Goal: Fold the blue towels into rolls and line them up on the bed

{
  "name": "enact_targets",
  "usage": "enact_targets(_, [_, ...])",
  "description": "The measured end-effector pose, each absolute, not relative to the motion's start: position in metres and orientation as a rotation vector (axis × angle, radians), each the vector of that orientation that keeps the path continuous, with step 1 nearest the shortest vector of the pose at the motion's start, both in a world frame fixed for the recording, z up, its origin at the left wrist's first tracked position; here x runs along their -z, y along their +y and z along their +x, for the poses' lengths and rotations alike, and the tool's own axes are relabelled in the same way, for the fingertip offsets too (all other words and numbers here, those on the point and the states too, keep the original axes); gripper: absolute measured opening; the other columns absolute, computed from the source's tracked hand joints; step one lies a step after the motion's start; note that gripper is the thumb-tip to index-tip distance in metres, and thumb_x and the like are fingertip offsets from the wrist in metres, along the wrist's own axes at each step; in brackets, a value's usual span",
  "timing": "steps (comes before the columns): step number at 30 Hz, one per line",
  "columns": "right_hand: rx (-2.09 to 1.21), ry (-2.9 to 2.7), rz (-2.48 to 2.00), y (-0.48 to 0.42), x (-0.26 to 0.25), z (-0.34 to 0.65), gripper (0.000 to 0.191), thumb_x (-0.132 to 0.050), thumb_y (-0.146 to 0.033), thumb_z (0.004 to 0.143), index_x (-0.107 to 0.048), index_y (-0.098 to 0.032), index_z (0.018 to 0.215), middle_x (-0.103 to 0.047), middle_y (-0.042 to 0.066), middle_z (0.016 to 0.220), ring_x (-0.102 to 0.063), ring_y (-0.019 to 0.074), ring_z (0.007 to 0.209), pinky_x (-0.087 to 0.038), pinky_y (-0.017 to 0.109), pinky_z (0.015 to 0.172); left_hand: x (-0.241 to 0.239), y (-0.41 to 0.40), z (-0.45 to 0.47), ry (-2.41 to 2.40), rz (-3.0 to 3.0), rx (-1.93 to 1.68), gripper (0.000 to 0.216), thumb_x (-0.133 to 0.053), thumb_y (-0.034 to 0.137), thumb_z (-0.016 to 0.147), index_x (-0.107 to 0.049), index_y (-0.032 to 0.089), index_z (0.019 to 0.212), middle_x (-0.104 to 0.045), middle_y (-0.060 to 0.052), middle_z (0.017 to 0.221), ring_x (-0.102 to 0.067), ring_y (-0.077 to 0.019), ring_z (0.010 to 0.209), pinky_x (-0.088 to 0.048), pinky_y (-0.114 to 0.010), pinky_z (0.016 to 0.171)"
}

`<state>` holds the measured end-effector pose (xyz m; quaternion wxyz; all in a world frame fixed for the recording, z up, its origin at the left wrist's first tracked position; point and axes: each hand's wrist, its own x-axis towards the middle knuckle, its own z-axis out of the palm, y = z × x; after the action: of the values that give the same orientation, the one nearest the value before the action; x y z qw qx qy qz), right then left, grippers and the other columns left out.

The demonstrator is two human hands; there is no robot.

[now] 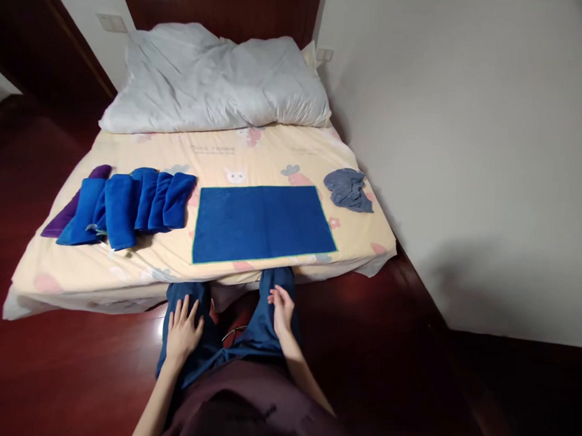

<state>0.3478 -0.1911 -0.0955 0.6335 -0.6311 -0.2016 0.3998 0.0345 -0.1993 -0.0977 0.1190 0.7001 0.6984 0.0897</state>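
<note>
My left hand (184, 329) lies on my left thigh with its fingers spread, holding nothing. Over my right thigh is my right hand (282, 310), its fingers loosely bent and partly apart, with nothing visible in them. Just beyond my knees a blue towel (265, 222) with a green edge is spread flat on the bed. To its left, several rolled or folded blue towels (120, 211) lie side by side, partly over a purple towel (64, 218). A crumpled grey cloth (348, 189) sits to the right of the flat towel.
The bed (216, 161) has a pale yellow printed sheet. A white quilt (219, 82) is heaped at its head, against a dark wooden headboard (231, 12). A white wall (455, 154) runs along the right side. The floor (76, 363) is dark red.
</note>
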Motion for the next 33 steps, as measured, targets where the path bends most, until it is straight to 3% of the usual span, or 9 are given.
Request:
enact_targets(4, [-1.206,-0.161,-1.156,-0.214,0.104,0.307,0.045,-0.08,-0.047,0.079,-0.074,-0.014,0.109,-0.075,0.007,0.092,-0.064,0.0126,0.068,-0.052,0.027,0.067,0.1,-0.224,0.026,2.03,2.002,-0.135,0.055,-0.041,0.035,0.099,-0.056,0.015,0.148,-0.034,-0.014,0.166,-0.024,-0.0355,0.157,-0.033,-0.057,0.122])
enact_targets(10, [-1.337,-0.077,-0.974,-0.159,0.103,0.315,0.043,-0.081,-0.036,0.076,-0.071,-0.016,0.113,-0.075,0.004,0.092,-0.067,0.0122,0.074,-0.053,0.025,0.071,0.088,-0.206,0.032,2.005,2.0,0.017,0.056,-0.043,0.034,0.1,-0.052,0.016,0.152,-0.025,-0.012,0.17,-0.017,-0.0363,0.158,-0.029,-0.057,0.124])
enact_targets(20, [-1.316,0.012,-0.952,-0.117,0.105,0.316,0.044,-0.079,-0.035,0.079,-0.067,-0.016,0.117,-0.075,0.012,0.122,-0.072,0.0128,0.083,-0.056,0.024,0.075,0.087,-0.211,0.036,2.033,2.028,0.044,0.054,-0.046,0.032,0.097,-0.056,0.019,0.149,-0.029,-0.011,0.169,-0.022,-0.0345,0.158,-0.033,-0.055,0.123])
enact_targets(24, [-1.286,0.114,-0.97,-0.099,0.101,0.307,0.04,-0.079,-0.036,0.082,-0.066,-0.015,0.113,-0.076,0.014,0.12,-0.071,0.0125,0.075,-0.059,0.025,0.072,0.078,-0.195,0.034,2.048,2.032,0.119,0.048,-0.05,0.03,0.094,-0.066,0.021,0.138,-0.043,-0.011,0.162,-0.038,-0.0352,0.15,-0.042,-0.052,0.117])
enact_targets(28, [-1.251,0.315,-0.968,-0.085,0.099,0.304,0.028,-0.075,-0.029,0.088,-0.066,-0.018,0.111,-0.076,0.012,0.121,-0.072,0.0107,0.079,-0.06,0.022,0.073,0.037,-0.128,0.039,1.763,1.964,0.172,0.04,-0.048,0.033,0.094,-0.075,0.023,0.122,-0.074,-0.011,0.124,-0.069,-0.0293,0.117,-0.054,-0.042,0.103])
enact_targets(30, [-1.271,0.391,-0.956,-0.081,0.1,0.307,0.022,-0.073,-0.026,0.09,-0.066,-0.018,0.109,-0.076,0.011,0.121,-0.073,0.011,0.085,-0.061,0.022,0.076,0.009,-0.072,0.056,1.597,1.966,0.185,0.042,-0.043,0.036,0.097,-0.076,0.024,0.12,-0.078,-0.009,0.109,-0.074,-0.027,0.103,-0.057,-0.037,0.095])
enact_targets(33, [-1.291,0.474,-0.937,-0.077,0.103,0.311,0.016,-0.067,-0.023,0.093,-0.068,-0.018,0.108,-0.075,0.011,0.124,-0.074,0.0105,0.092,-0.061,0.021,0.081,-0.03,0.026,0.104,1.575,2.231,0.229,0.039,-0.043,0.034,0.098,-0.079,0.024,0.11,-0.078,-0.012,0.107,-0.074,-0.0295,0.102,-0.056,-0.038,0.093])
